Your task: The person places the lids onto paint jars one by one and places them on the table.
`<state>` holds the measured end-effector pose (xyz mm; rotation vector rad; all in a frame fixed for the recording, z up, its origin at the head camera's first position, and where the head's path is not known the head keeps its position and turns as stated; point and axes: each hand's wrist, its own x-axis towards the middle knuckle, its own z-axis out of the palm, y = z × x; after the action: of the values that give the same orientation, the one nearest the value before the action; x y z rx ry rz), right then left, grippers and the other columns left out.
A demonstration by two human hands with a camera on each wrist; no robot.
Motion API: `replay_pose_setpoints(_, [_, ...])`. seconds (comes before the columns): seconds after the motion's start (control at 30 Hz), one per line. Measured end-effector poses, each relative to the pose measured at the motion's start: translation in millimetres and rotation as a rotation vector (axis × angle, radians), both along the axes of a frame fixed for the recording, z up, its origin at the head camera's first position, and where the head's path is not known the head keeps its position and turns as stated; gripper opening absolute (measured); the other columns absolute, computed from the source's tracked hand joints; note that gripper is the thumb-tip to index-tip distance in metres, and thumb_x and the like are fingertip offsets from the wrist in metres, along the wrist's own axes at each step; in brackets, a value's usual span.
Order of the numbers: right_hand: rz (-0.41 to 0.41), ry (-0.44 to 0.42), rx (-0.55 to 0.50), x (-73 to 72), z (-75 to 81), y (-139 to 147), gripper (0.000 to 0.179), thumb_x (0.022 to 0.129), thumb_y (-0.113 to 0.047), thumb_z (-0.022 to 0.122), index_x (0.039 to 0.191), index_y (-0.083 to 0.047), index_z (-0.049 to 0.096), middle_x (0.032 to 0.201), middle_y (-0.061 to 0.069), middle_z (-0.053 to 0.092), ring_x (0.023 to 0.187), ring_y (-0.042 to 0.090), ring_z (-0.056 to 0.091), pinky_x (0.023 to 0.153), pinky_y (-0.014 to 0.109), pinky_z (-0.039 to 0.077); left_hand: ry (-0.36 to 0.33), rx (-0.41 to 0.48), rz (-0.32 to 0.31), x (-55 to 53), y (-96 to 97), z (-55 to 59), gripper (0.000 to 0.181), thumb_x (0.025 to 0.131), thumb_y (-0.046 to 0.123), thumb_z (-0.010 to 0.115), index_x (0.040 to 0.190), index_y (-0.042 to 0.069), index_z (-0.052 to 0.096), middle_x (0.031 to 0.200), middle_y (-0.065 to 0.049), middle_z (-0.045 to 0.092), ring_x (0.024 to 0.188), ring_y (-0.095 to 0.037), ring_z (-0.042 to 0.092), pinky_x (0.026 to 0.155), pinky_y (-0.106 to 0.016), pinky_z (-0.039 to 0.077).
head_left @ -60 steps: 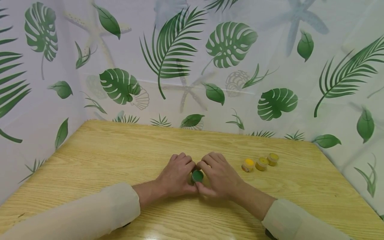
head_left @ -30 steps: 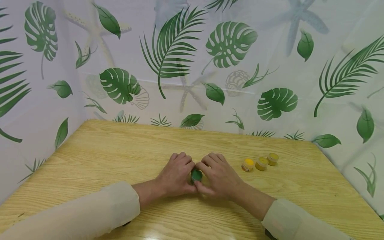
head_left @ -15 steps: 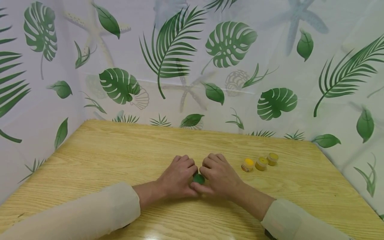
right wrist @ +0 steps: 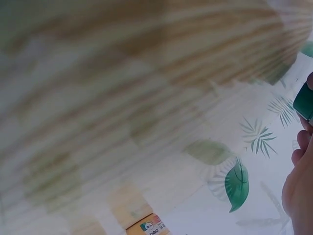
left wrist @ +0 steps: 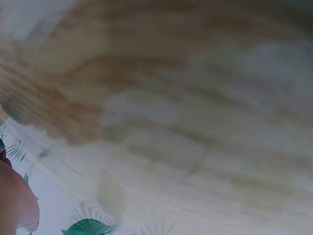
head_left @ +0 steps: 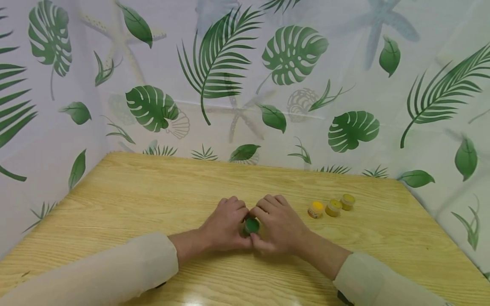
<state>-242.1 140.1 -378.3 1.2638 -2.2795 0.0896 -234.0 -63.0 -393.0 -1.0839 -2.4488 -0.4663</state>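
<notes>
A small round jar (head_left: 252, 225) with a green top stands between the two hands, near the middle of the table. My left hand (head_left: 227, 225) grips its left side, fingers curled behind and thumb in front. From the right, my right hand (head_left: 281, 226) pinches the green top with thumb and curled fingers. The right wrist view catches the green jar (right wrist: 304, 104) at its right edge, against the fingers. Only part of the left hand (left wrist: 17, 200) appears in the left wrist view. The fingertips behind the jar are mostly hidden.
To the right of the hands, a bright yellow jar (head_left: 315, 209) and two duller yellow jars, one nearer (head_left: 334, 208) and one farther (head_left: 347, 202), stand in a slanting row on the wooden table (head_left: 160, 187). A leaf-printed sheet (head_left: 237, 76) hangs behind the table.
Half a second ago the right fingers and thumb covered more of the green top; now they have shifted and more of it shows. The yellow jars have stayed put.
</notes>
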Motion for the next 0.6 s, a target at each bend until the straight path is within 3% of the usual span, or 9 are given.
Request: replay_pose_setpoints(0.6, [-0.019,0.023,-0.003,-0.1,-2.5,-0.9,0.030,0.079,-0.044,0.062,0.087,-0.015,0.059,0.084,-0.003,0.056,0.082,0.017,0.050,0.076,0.035,0.040,-0.043,-0.003,-0.002,-1.2,-0.6,-1.3,0.036,0.073,0.046,0.080,0.086,0.016,0.064,0.082,0.008,0.056,0.081,-0.010,0.047,0.075,-0.027,0.036])
